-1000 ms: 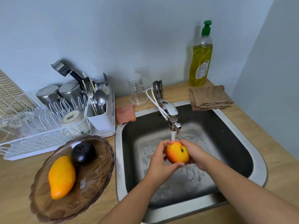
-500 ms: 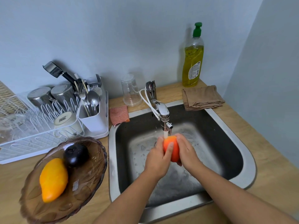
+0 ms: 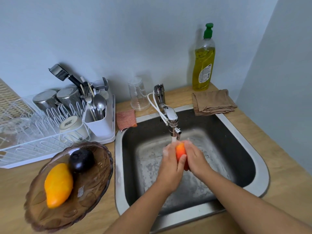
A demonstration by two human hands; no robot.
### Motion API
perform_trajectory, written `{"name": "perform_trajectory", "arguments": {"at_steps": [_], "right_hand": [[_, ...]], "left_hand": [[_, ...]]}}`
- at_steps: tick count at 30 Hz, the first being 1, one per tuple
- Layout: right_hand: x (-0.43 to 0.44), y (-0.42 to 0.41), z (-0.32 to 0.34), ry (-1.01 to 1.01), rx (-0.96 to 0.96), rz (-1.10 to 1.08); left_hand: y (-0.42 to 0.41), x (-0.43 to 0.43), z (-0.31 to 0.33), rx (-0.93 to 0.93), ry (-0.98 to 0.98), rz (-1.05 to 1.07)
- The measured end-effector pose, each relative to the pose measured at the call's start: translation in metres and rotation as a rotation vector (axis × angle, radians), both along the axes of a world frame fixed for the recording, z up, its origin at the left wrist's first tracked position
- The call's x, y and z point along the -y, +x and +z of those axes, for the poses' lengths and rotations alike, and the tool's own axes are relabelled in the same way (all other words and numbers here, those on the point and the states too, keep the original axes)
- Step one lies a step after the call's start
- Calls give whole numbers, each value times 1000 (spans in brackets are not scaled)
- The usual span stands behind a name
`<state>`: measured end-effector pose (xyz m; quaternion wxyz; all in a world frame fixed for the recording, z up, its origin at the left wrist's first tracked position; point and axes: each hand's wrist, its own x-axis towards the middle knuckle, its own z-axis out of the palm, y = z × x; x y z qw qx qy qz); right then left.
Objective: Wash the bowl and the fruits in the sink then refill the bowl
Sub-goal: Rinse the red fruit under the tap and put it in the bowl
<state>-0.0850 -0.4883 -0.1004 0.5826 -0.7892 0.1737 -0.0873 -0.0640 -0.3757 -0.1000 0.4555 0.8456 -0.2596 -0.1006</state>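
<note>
An orange-red peach (image 3: 180, 151) sits under running water from the tap (image 3: 172, 121), over the steel sink (image 3: 263, 173). My left hand (image 3: 170, 166) and my right hand (image 3: 196, 157) press on it from both sides, so only a strip of it shows. On the counter to the left stands a brown glass bowl (image 3: 87, 200). It holds a yellow mango (image 3: 58, 184) and a dark plum (image 3: 81, 160).
A white dish rack (image 3: 33, 141) with cups and a cutlery holder (image 3: 99, 124) stands behind the bowl. An orange sponge (image 3: 126, 119), a clear upturned cup (image 3: 138, 95), a dish soap bottle (image 3: 203, 65) and a folded brown cloth (image 3: 213, 102) line the sink's back edge.
My hands have closed around the peach and turned it under the stream, so less of it shows. The view has shifted slightly.
</note>
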Motion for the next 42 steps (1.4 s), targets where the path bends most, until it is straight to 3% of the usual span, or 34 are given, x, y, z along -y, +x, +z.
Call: {"name": "perform_trajectory", "arguments": {"at_steps": [2,4,8,9,11,14,19,22,25,28,30,32,34,37,39,40,42], "right_hand": [[2,6,3,172,-143,-44],[0,6,5,209,-198,-66],[1,-2,-2,-290,-98,-24],[1,-3,0,-338,-87,-6],[1,2,7,-208,-137,21],[4,16,12,-27,-365,71],[14,10,10,507,-499,52],[7,8,5,482,-446,-46],[-7,5,7,251,-261,-61],[-11,-4,1,-482,4,75],[-9,-5,-5,-721,76,106],[-9,0,-4,-569,62,26],[-7,9,3,-157,-83,-85],[5,14,8,509,-363,-186],[4,9,9,560,-344,-151],[3,6,5,459,-303,-132],[-1,1,-3,71,-222,-64]], "left_hand": [[1,-2,-4,-46,-60,11],[5,-4,-4,-185,-123,58],[13,-11,-3,-637,-365,79],[15,-15,-3,-633,-353,57],[17,-22,-3,-519,-280,29],[16,-29,-4,-328,-212,13],[20,-34,-5,61,-37,-176],[21,-36,-5,-100,-106,-98],[24,-36,-4,-385,-217,29],[25,-27,3,-719,-323,146],[23,-21,5,-782,-321,188],[21,-19,3,-659,-309,143],[21,-21,0,-480,-280,75],[19,-21,-2,-427,-312,26],[19,-22,-4,-463,-360,56],[21,-23,-4,-500,-387,96],[25,-25,-5,-530,-356,165]]}}
